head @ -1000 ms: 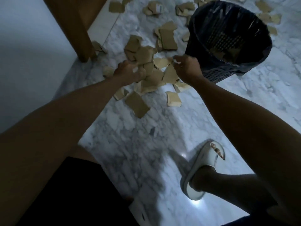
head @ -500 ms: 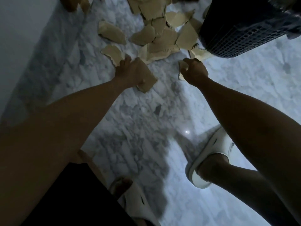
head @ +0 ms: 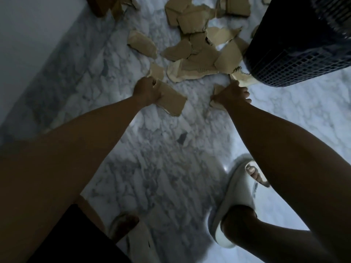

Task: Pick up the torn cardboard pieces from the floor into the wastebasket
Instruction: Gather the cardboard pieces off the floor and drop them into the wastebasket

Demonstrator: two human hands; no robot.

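Note:
Several torn brown cardboard pieces [head: 195,59] lie in a heap on the marble floor. The dark mesh wastebasket [head: 296,59] stands at the upper right, lined with a black bag, its rim partly out of frame. My left hand [head: 147,91] grips a long cardboard piece [head: 171,101] at the near edge of the heap. My right hand [head: 230,94] is curled round a smaller piece [head: 216,90], just in front of the basket's base; most of that piece is hidden under the hand.
A wall runs along the left. A wooden furniture leg [head: 100,6] stands at the top left with more scraps by it. My feet in pale slippers [head: 235,196] stand on the floor [head: 161,158] below my arms.
The view has dipped lower and closer to the floor. Both hands have moved from the middle of the heap to its near edge and closed on two pieces there.

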